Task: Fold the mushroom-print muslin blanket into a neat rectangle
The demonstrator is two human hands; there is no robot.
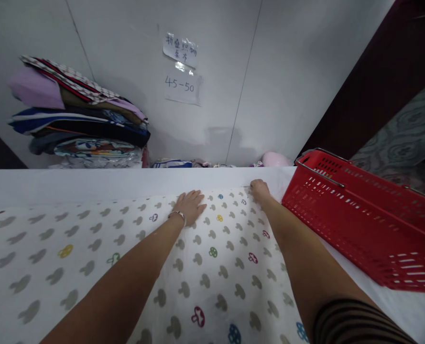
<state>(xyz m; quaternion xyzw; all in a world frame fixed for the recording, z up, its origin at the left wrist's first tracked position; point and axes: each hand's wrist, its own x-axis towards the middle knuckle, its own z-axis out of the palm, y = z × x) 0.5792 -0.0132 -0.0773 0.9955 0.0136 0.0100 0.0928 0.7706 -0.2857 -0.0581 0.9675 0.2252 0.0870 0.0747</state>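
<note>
A white cloth (205, 267) printed with grey and coloured mushrooms lies spread over the white table. My left hand (189, 207) rests flat on it near the far edge, fingers apart, a silver bracelet at the wrist. To the right, my right hand (259, 188) is closed at the cloth's far right corner, fingers pinching the fabric. Both forearms reach across the cloth, covering parts of it.
A red plastic basket (341, 220) with metal handles stands at the right on the white table (54, 184). Beyond the far edge, at left, is a stack of folded fabrics (83, 114). Paper notes (181, 88) hang on the grey wall.
</note>
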